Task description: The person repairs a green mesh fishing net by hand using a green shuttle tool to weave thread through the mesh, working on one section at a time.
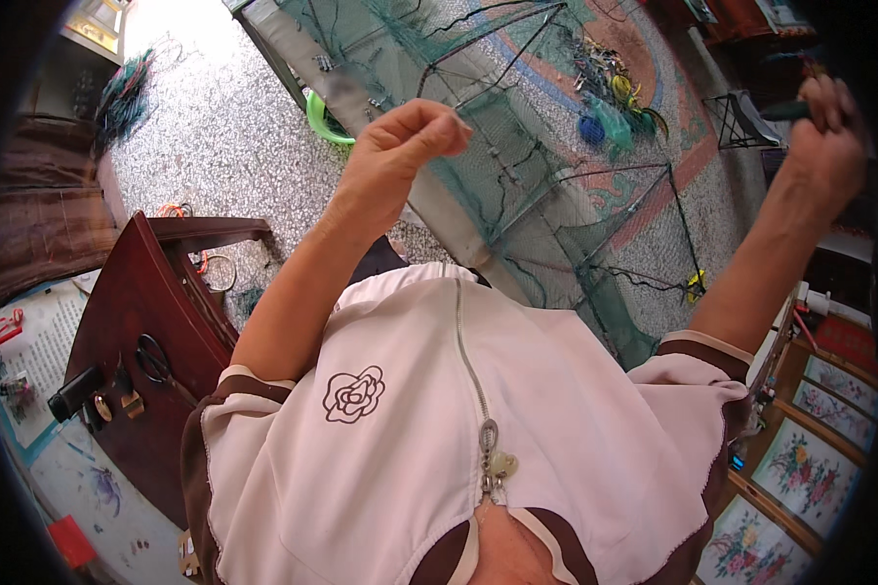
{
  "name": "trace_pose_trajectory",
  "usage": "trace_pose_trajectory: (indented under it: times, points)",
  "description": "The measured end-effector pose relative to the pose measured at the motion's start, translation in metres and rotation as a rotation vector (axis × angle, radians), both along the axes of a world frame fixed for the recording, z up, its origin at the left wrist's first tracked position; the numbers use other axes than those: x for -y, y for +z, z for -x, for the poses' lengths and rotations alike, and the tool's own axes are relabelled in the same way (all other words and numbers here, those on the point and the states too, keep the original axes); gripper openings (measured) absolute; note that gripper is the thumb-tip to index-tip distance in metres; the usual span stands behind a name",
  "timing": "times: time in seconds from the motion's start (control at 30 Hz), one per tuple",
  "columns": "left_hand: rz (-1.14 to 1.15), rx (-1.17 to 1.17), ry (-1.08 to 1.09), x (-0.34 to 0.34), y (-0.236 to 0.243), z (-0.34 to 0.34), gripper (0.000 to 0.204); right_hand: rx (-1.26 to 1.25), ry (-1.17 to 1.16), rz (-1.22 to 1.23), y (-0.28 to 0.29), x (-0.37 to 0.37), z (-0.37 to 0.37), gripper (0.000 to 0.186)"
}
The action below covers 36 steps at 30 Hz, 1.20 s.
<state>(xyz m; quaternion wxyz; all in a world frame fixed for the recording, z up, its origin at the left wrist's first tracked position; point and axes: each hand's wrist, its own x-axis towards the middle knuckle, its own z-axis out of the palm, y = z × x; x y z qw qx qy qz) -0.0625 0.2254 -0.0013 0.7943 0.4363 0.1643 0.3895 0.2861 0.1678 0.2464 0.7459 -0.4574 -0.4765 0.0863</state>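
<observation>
My left hand (405,146) is raised in front of my body, thumb and fingers pressed together in a pinch. Whatever sits between the fingertips, perhaps a thread, is too small to make out. Below it spreads a green mesh net (488,136) with dark rod frames and black cord, lying over a long grey board (439,210). Far out to the right, my right hand (827,136) is closed round a slim dark green tool (786,110), whose exact kind I cannot tell. The net lies between my two hands.
A dark red wooden table (117,322) at the left bears scissors (153,359) and small tools. A green plastic hoop (320,122) shows behind my left hand. Coloured bundles (610,102) lie on the floor beyond the net. Cabinet panels with flower pictures (800,458) stand at right.
</observation>
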Motion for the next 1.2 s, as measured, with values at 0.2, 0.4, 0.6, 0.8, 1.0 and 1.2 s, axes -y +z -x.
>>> trace_pose_trajectory:
  times: [0.2,0.4,0.6,0.8,1.0,1.2]
  points:
    - [0.322,0.214,-0.010,-0.012,-0.006,0.006,0.014,0.824,0.155,0.378,-0.055,-0.006,0.076,0.016]
    - [0.335,0.199,-0.074,-0.021,-0.008,0.011,0.012,1.305,0.376,0.441,-0.122,-0.024,0.125,0.008]
    - [0.305,0.069,0.002,-0.016,-0.007,0.008,0.013,1.429,0.255,0.458,-0.144,-0.037,0.132,0.006]
    - [0.268,0.046,-0.021,-0.016,-0.008,0.008,0.015,1.356,0.370,0.424,-0.154,-0.046,0.137,0.007]
    - [0.538,0.141,-0.056,-0.017,-0.021,0.008,0.013,1.091,0.480,0.614,-0.161,-0.044,0.151,0.012]
    - [0.603,0.274,-0.152,-0.016,-0.040,0.005,0.013,1.026,0.564,0.572,-0.176,-0.044,0.165,0.013]
